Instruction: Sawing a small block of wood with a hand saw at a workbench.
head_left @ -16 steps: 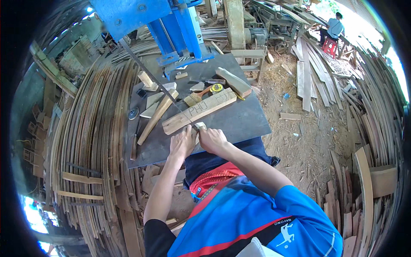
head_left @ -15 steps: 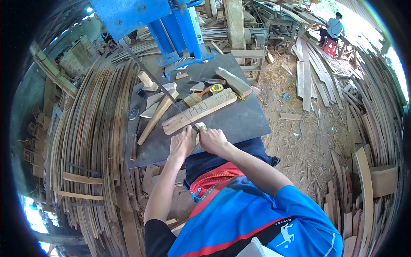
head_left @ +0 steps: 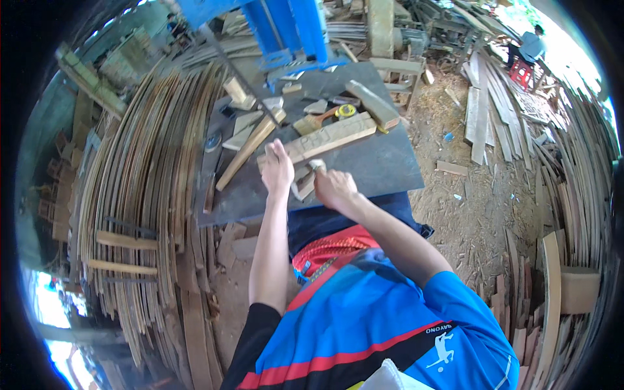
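Over the dark saw table [head_left: 390,162], my left hand [head_left: 277,170] is held up with its fingers stretched out, beside the near left end of a thick wooden block [head_left: 341,135] with pencil marks. Nothing shows in its fingers. My right hand [head_left: 335,188] is closed at the table's near edge, gripping a small wood piece [head_left: 304,186] whose pale end pokes out past the fingers. A thin bandsaw blade [head_left: 237,75] slants down from the blue machine [head_left: 279,29] toward the space between my hands; its lower part is hard to make out.
A tape measure [head_left: 345,111], a brush [head_left: 311,123], a long wooden stick [head_left: 250,151] and offcuts lie on the table. Stacked boards [head_left: 146,169] stand at left, more planks [head_left: 565,156] at right. Far off, a person [head_left: 532,47] sits on a red stool [head_left: 521,73].
My hands, together at the blade before, have parted. The left lifted with its fingers straightened; the right drew right with the small wood piece. The whole view has shifted slightly.
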A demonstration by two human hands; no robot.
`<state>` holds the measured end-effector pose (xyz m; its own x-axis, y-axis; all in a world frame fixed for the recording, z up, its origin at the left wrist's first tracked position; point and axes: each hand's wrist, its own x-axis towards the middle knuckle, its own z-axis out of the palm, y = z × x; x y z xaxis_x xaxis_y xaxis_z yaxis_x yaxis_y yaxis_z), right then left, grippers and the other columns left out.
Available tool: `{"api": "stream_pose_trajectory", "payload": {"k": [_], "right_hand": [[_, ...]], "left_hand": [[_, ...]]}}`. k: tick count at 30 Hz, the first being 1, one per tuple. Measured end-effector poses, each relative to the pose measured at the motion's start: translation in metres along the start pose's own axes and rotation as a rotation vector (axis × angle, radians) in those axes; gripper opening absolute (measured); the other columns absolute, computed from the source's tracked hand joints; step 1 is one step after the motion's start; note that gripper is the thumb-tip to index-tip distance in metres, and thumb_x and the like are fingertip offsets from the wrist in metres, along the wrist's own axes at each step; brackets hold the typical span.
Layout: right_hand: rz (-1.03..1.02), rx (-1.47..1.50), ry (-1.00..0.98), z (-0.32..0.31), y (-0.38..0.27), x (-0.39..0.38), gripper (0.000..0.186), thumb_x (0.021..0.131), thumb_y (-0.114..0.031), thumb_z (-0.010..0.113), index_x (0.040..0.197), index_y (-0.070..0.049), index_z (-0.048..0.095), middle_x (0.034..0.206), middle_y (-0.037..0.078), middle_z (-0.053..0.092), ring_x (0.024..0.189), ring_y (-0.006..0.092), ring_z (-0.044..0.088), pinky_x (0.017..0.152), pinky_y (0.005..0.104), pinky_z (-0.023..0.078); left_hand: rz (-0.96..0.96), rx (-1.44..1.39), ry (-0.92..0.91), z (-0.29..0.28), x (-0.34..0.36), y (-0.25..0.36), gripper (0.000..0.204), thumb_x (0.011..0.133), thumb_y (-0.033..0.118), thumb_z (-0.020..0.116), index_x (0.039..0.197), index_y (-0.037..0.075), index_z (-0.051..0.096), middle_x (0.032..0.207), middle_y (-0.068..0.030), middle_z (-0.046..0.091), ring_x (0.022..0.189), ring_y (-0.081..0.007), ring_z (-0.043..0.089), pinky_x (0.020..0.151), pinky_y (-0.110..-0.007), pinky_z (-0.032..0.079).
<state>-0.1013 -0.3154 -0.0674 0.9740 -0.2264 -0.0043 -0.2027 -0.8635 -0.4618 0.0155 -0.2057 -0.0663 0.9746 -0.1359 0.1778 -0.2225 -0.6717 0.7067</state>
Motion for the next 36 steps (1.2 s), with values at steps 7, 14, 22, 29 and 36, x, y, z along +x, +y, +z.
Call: {"api": "stream_pose_trajectory", "payload": {"k": [7, 14, 22, 29, 36], "right_hand": [[-0.009, -0.065, -0.003, -0.002, -0.003, 0.004, 0.022, 0.088, -0.013, 0.049, 0.097, 0.003, 0.060, 0.087, 0.022, 0.071, 0.083, 0.0342, 0.071, 0.074, 0.0439, 0.056], [-0.046, -0.008, 0.053, 0.011, 0.003, -0.001, 0.021, 0.090, -0.015, 0.047, 0.092, 0.003, 0.058, 0.078, 0.027, 0.068, 0.076, 0.0412, 0.069, 0.071, 0.0512, 0.054], [-0.062, -0.056, 0.056, 0.002, 0.000, -0.003, 0.021, 0.086, -0.013, 0.049, 0.092, 0.002, 0.062, 0.085, 0.024, 0.070, 0.080, 0.0368, 0.071, 0.072, 0.0455, 0.056], [-0.056, -0.051, 0.053, -0.002, 0.004, -0.043, 0.020, 0.089, -0.016, 0.048, 0.086, 0.001, 0.060, 0.077, 0.025, 0.068, 0.073, 0.0389, 0.070, 0.066, 0.0467, 0.056], [-0.099, -0.042, 0.006, -0.011, 0.006, -0.041, 0.020, 0.085, -0.015, 0.053, 0.085, 0.003, 0.060, 0.074, 0.026, 0.067, 0.073, 0.0403, 0.070, 0.065, 0.0472, 0.056]], "left_hand": [[-0.141, 0.322, -0.210, 0.024, 0.003, -0.003, 0.050, 0.100, 0.043, 0.029, 0.128, 0.009, 0.053, 0.121, -0.0227, 0.062, 0.115, -0.0407, 0.058, 0.096, -0.052, 0.046], [-0.245, 0.406, -0.271, 0.016, -0.019, 0.018, 0.054, 0.095, 0.040, 0.034, 0.111, 0.001, 0.068, 0.115, -0.0221, 0.066, 0.109, -0.0377, 0.063, 0.094, -0.046, 0.049], [-0.249, 0.420, -0.265, 0.017, -0.009, 0.024, 0.047, 0.092, 0.036, 0.040, 0.112, 0.007, 0.071, 0.120, -0.0183, 0.065, 0.115, -0.0337, 0.062, 0.096, -0.041, 0.049], [-0.251, 0.431, -0.246, 0.015, -0.007, 0.028, 0.043, 0.089, 0.036, 0.045, 0.109, 0.009, 0.072, 0.114, -0.0168, 0.068, 0.110, -0.0322, 0.064, 0.093, -0.041, 0.051], [-0.116, 0.465, -0.230, 0.019, -0.018, 0.021, 0.047, 0.092, 0.036, 0.039, 0.101, 0.005, 0.073, 0.106, -0.0182, 0.070, 0.103, -0.0341, 0.067, 0.089, -0.043, 0.052]]}}
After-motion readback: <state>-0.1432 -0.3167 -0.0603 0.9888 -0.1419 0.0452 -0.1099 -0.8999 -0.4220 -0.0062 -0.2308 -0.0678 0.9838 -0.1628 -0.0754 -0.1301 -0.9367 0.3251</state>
